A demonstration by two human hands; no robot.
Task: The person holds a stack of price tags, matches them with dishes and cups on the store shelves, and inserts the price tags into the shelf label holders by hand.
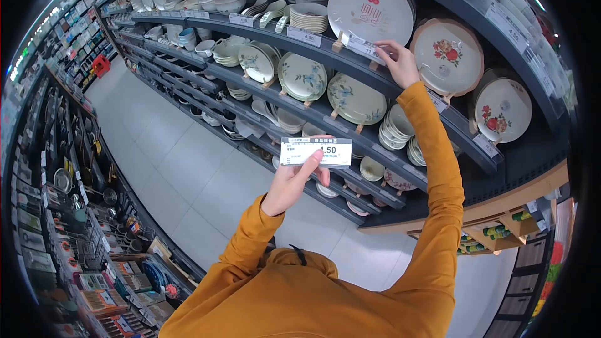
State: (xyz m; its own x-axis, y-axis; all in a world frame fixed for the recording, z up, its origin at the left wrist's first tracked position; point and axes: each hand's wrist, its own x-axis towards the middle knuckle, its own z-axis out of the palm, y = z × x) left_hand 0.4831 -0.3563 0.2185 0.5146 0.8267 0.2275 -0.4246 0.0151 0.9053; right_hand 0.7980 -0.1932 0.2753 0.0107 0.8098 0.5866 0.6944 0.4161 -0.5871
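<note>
My left hand (293,178) holds a white price label (316,152) reading 4.50, its thumb over the front. Up at the shelf edge, my right hand (398,62) touches the end of another price label (363,47), with thumb and fingers close around it. Behind that label stands a large white plate (370,11) with a red design. To the right of my right hand is a plate with red flowers (446,53), propped upright on a small wooden stand.
Shelves hold bowls (230,0), spoons (273,14) and blue-flowered plates (302,76). Kitchen utensils hang on a rack (81,213) at the left. A tiled aisle (188,181) runs between, with a red object (101,66) at its far end.
</note>
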